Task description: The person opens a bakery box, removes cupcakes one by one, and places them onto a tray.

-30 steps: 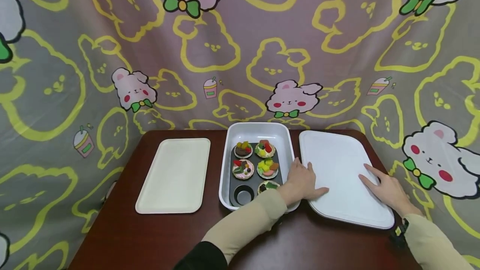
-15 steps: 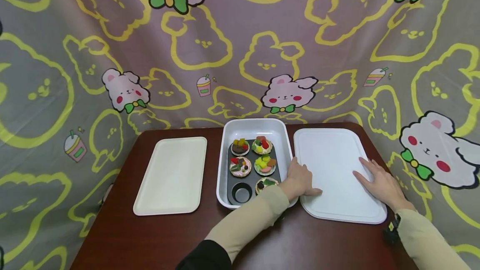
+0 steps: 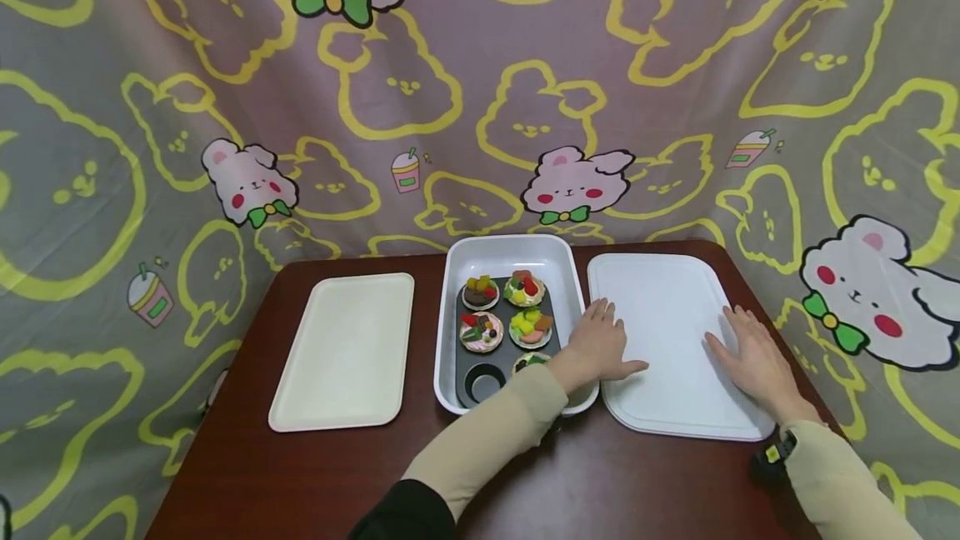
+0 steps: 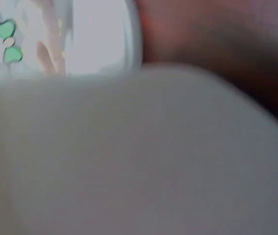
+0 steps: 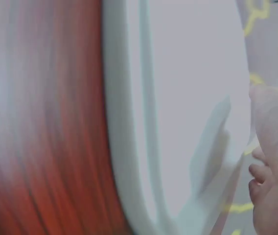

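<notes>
A white rounded rectangular lid or board (image 3: 667,307) lies flat on the table, to the right of a deep white tray (image 3: 442,340). My left hand (image 3: 600,348) is over the lid's left edge where it meets the tray, fingers extended and thumb spread over the lid. At the right edge is my right hand (image 3: 757,357), its fingers extended and thumb toward the lid's middle. Whether either hand touches the lid is unclear. In the right wrist view, the right hand (image 5: 276,166) is beside the lid (image 5: 193,73). A blurred sleeve (image 4: 139,156) fills most of the left wrist view.
Inside the deep tray stands a dark muffin pan (image 3: 468,357) holding several fruit-topped tarts (image 3: 482,332); one cup (image 3: 483,383) holds nothing. A flat cream tray (image 3: 345,348) lies on the left of the brown table (image 3: 225,457). A patterned curtain (image 3: 450,90) hangs behind.
The lid has shifted slightly left and away from me, closer to the deep tray. Both hands have since moved a little forward, with fingers straighter. The head view has also shifted slightly.
</notes>
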`<state>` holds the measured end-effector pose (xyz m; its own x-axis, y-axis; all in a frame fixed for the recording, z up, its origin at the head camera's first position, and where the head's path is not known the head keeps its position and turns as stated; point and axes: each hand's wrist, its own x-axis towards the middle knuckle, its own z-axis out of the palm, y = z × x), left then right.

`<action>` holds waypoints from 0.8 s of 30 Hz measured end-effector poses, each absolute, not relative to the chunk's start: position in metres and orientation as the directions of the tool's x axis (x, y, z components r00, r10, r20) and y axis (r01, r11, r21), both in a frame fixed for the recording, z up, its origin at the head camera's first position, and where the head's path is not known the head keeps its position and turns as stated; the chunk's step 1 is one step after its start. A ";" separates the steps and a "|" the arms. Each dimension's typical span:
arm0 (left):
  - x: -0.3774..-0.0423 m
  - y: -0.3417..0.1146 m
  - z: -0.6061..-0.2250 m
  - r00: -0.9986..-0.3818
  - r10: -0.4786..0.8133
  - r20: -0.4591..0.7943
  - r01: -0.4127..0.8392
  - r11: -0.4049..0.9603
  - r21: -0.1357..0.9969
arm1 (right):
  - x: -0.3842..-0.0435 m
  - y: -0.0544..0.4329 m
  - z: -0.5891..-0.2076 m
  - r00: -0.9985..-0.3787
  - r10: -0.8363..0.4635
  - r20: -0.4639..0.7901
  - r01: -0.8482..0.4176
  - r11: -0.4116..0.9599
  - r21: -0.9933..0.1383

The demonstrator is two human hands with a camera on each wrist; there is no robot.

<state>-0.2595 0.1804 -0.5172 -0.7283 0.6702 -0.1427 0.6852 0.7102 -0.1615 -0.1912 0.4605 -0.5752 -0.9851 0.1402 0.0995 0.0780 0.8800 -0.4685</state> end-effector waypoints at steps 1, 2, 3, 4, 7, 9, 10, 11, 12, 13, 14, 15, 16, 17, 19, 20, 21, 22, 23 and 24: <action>-0.262 0.177 -0.515 -0.722 0.678 -0.137 0.692 0.712 -0.119 | -0.190 0.454 -0.573 -0.984 0.147 0.102 0.079 0.870 -0.486; -0.264 0.173 -0.513 -0.716 0.685 -0.134 0.697 0.713 -0.074 | -0.189 0.447 -0.571 -0.983 0.146 0.109 0.073 0.863 -0.501; -0.266 0.170 -0.512 -0.712 0.690 -0.131 0.699 0.714 -0.033 | -0.188 0.439 -0.569 -0.983 0.139 0.118 0.061 0.859 -0.508; -0.267 0.166 -0.509 -0.710 0.693 -0.127 0.699 0.716 -0.002 | -0.187 0.432 -0.567 -0.983 0.127 0.132 0.043 0.861 -0.507; -0.269 0.156 -0.502 -0.704 0.701 -0.116 0.700 0.712 0.056 | -0.186 0.410 -0.561 -0.979 0.083 0.189 -0.017 0.881 -0.473; -0.270 0.148 -0.495 -0.705 0.701 -0.104 0.696 0.713 0.088 | -0.186 0.396 -0.557 -0.972 0.057 0.229 -0.053 0.893 -0.446; -0.270 0.144 -0.490 -0.707 0.701 -0.098 0.693 0.713 0.105 | -0.186 0.389 -0.554 -0.968 0.044 0.246 -0.069 0.899 -0.433; -0.270 0.139 -0.486 -0.708 0.700 -0.093 0.690 0.714 0.122 | -0.185 0.382 -0.552 -0.965 0.030 0.259 -0.084 0.904 -0.420; -0.271 0.133 -0.482 -0.709 0.700 -0.087 0.686 0.713 0.142 | -0.184 0.375 -0.549 -0.963 0.015 0.270 -0.101 0.906 -0.412; -0.272 0.128 -0.479 -0.710 0.699 -0.086 0.682 0.713 0.160 | -0.184 0.368 -0.547 -0.960 0.000 0.280 -0.119 0.906 -0.406; -0.274 0.122 -0.476 -0.711 0.698 -0.086 0.679 0.713 0.176 | -0.183 0.361 -0.544 -0.957 -0.019 0.288 -0.137 0.909 -0.394; -0.277 0.116 -0.473 -0.713 0.696 -0.084 0.675 0.714 0.189 | -0.182 0.353 -0.543 -0.955 -0.037 0.293 -0.153 0.911 -0.384; -0.280 0.109 -0.472 -0.714 0.695 -0.082 0.671 0.713 0.200 | -0.181 0.346 -0.541 -0.954 -0.055 0.293 -0.167 0.912 -0.375; -0.283 0.103 -0.471 -0.718 0.691 -0.079 0.667 0.716 0.206 | -0.180 0.340 -0.540 -0.953 -0.073 0.294 -0.183 0.913 -0.365; -0.291 0.091 -0.469 -0.732 0.677 -0.080 0.651 0.729 0.212 | -0.178 0.326 -0.537 -0.954 -0.102 0.283 -0.204 0.911 -0.357; -0.295 0.086 -0.469 -0.738 0.670 -0.079 0.644 0.734 0.214 | -0.176 0.319 -0.536 -0.955 -0.114 0.275 -0.212 0.910 -0.356; -0.298 0.081 -0.469 -0.748 0.659 -0.082 0.633 0.744 0.213 | -0.175 0.313 -0.535 -0.955 -0.125 0.269 -0.220 0.907 -0.359; -0.302 0.076 -0.470 -0.756 0.649 -0.088 0.622 0.754 0.211 | -0.173 0.307 -0.535 -0.955 -0.136 0.264 -0.228 0.904 -0.361; -0.305 0.073 -0.470 -0.765 0.638 -0.093 0.612 0.764 0.207 | -0.172 0.302 -0.534 -0.954 -0.146 0.261 -0.237 0.901 -0.363; -0.309 0.069 -0.471 -0.773 0.626 -0.102 0.600 0.774 0.205 | -0.170 0.297 -0.534 -0.953 -0.155 0.260 -0.246 0.897 -0.367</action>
